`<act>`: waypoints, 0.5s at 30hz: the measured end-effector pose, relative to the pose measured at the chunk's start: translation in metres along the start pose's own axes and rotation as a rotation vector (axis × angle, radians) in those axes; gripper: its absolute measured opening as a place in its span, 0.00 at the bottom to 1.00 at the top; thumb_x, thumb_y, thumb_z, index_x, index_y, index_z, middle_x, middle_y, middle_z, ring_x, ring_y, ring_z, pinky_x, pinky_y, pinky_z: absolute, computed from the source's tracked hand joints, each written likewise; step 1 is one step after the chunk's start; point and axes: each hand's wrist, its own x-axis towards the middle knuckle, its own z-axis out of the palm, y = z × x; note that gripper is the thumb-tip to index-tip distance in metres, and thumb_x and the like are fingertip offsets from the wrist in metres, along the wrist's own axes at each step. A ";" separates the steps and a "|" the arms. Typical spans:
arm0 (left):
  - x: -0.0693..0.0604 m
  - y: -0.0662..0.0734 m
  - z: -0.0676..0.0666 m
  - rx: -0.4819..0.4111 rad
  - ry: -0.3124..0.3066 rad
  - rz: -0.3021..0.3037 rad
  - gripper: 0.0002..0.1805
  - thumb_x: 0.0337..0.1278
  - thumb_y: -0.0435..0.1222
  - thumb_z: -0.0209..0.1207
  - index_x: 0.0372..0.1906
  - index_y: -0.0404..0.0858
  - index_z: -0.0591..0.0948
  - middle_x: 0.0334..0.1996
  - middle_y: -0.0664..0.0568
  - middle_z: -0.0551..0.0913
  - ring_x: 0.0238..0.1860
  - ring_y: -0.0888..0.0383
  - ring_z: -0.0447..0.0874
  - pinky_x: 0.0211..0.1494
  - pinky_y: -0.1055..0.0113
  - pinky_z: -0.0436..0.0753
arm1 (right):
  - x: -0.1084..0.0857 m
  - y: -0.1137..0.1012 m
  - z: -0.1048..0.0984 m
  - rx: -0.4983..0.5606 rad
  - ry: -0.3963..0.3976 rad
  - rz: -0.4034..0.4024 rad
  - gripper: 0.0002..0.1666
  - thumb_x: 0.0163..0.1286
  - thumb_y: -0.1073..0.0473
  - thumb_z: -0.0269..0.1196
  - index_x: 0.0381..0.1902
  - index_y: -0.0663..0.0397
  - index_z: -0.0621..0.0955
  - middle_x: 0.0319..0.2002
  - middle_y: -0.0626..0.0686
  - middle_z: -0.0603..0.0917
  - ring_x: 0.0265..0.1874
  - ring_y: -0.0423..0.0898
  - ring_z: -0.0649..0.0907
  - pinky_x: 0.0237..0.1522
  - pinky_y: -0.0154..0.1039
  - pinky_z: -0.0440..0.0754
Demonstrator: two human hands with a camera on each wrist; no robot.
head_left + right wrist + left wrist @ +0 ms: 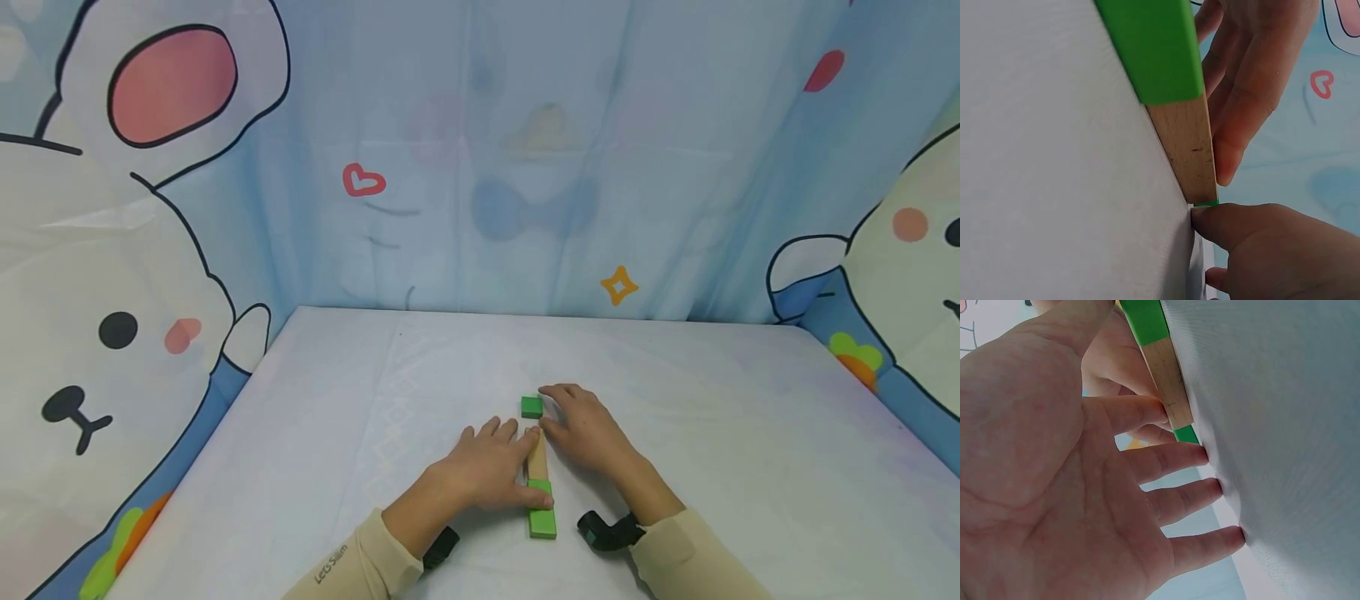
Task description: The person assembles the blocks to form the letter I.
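Note:
A row of blocks runs away from me in the head view. Nearest lies a bright green block [542,524], partly under my left thumb. A plain wooden block [537,457] follows, and a small darker green block [532,407] sits at the far end. My left hand [487,467] lies along the row's left side with fingers spread and straight; its index fingertip touches the wooden block [1169,381]. My right hand [588,429] pinches the small green block between thumb and index finger at its right corners. In the right wrist view the thumb [1241,222] hides most of that block.
The blocks lie on a white-covered table [712,417]. Behind it hangs a blue curtain [450,250] printed with cartoon animals. Black wrist devices [609,532] are worn at both wrists, close to the tabletop.

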 end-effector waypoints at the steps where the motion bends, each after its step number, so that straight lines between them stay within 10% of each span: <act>1: 0.000 0.000 0.000 -0.002 0.000 -0.001 0.52 0.58 0.72 0.58 0.83 0.53 0.59 0.81 0.47 0.62 0.81 0.44 0.58 0.76 0.39 0.66 | -0.001 0.000 0.000 0.007 -0.001 -0.001 0.30 0.74 0.57 0.65 0.70 0.57 0.75 0.68 0.66 0.76 0.68 0.67 0.75 0.68 0.66 0.72; 15: 0.001 -0.001 0.002 -0.023 0.026 0.009 0.52 0.57 0.71 0.60 0.81 0.51 0.62 0.79 0.47 0.65 0.80 0.42 0.61 0.76 0.40 0.67 | -0.007 0.002 -0.004 0.030 -0.068 0.065 0.35 0.74 0.56 0.65 0.75 0.55 0.70 0.73 0.65 0.71 0.73 0.67 0.70 0.70 0.67 0.69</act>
